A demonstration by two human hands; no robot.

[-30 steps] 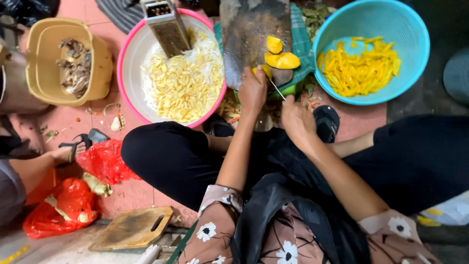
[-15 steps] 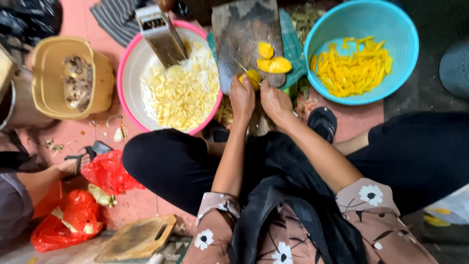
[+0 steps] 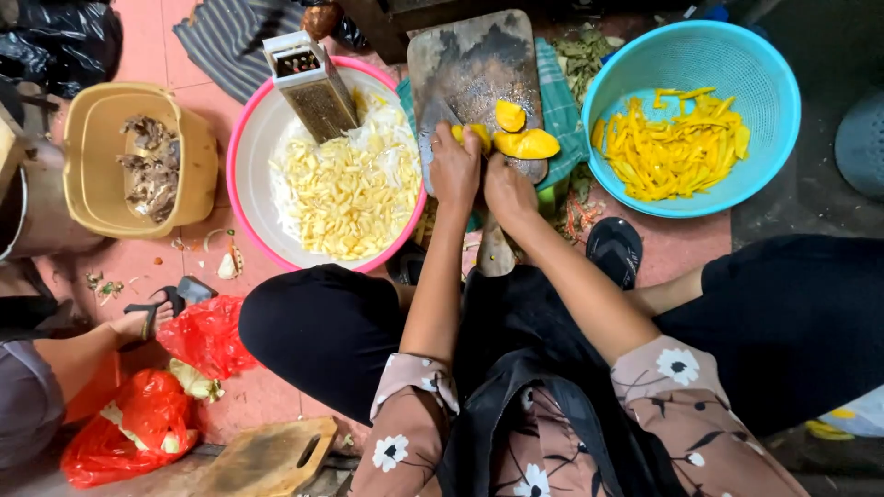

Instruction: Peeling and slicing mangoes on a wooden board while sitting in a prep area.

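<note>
Yellow fruit pieces [image 3: 516, 138] lie at the near edge of the worn cutting board [image 3: 474, 69], the left hand [image 3: 455, 170] pinching one while the right hand [image 3: 506, 189] closes round a knife, so a slip on wet flesh could nick the left fingers [image 3: 453, 138].

both hands met on the worn cutting board [image 3: 479, 64]: the left hand [image 3: 455, 170] pressed a yellow fruit piece [image 3: 471, 135] under its fingertips, the right hand [image 3: 507, 189] beside it, two more yellow chunks [image 3: 525, 143] just beyond the fingers.
</note>
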